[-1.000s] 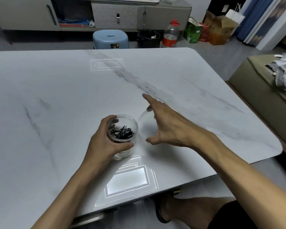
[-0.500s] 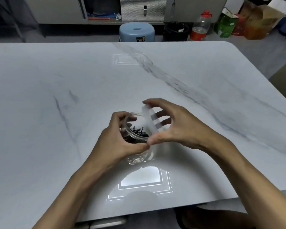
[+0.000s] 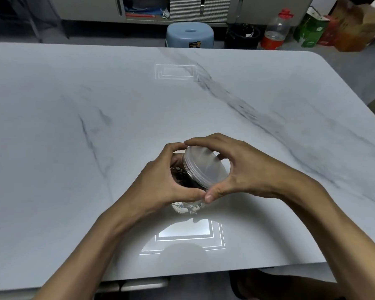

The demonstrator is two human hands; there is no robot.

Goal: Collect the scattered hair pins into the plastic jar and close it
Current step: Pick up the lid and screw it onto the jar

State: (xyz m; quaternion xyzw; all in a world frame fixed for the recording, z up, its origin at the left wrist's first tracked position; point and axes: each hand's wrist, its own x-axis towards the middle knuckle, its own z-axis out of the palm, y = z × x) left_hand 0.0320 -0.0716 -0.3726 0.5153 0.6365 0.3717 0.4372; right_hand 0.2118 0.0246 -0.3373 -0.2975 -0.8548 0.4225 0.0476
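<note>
1. Table (image 3: 74, 105): white marble top with grey veins, and two bright rectangular light reflections at 12 and 6 o'clock.
2. Jar (image 3: 185, 205): clear plastic, at 6 o'clock from the table's centre, near the near edge. It looks tilted, with the lid end leaning toward 1 o'clock. Cannot tell whether the base touches the table.
3. Pins (image 3: 181, 177): a dark tangle seen through the jar wall, between the two hands. All the pins in view are inside the jar.
4. Lid (image 3: 206, 167): frosted disc with a ridged rim, sitting over the jar mouth. Cannot tell how far it is screwed on.
5. Left hand (image 3: 160, 182): wrapped round the jar body from 9 o'clock, fingers curled behind it and thumb along the near side.
6. Right hand (image 3: 249, 169): pinches the lid by its rim from 3 o'clock, with the thumb tip at the rim's 6 o'clock and the forefinger hooked over at 11 o'clock. The two thumb tips touch, or nearly so.
7. Beyond the far edge, on the floor:
   - blue stool (image 3: 189, 34) at 12 o'clock
   - black bin (image 3: 241, 36) and red-capped bottle (image 3: 276, 31) at 1 o'clock
   - green carton (image 3: 311, 31) and brown bag (image 3: 359, 24) toward 2 o'clock
8. Grey cabinet (image 3: 198, 7) along the back wall.
</note>
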